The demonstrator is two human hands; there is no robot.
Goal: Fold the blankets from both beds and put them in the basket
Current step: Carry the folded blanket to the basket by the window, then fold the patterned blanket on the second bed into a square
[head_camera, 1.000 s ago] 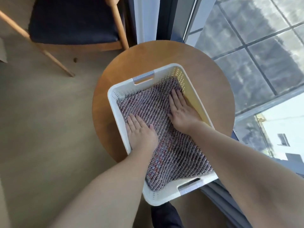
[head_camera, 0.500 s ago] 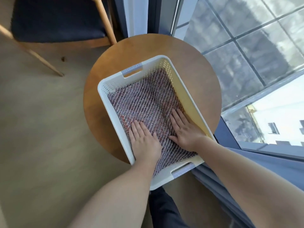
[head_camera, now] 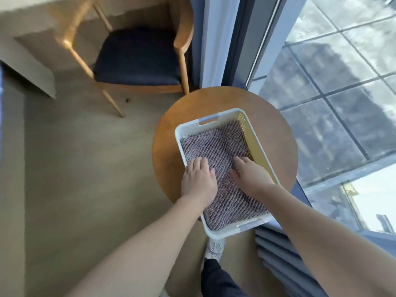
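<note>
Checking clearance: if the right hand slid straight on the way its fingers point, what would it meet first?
The right hand, flat on the blanket, would probably reach the basket's far wall near the handle slot; depth is uncertain.

A round wooden table (head_camera: 169,151) stands beside a tall window (head_camera: 342,86) on the right. Far left of it sits 1 wooden armchair (head_camera: 182,39) with a dark blue seat cushion (head_camera: 137,58). A small dark speck (head_camera: 128,100) lies on the beige floor (head_camera: 85,168) near a chair leg. Grey pleated curtain folds (head_camera: 278,258) hang at near right.
</note>
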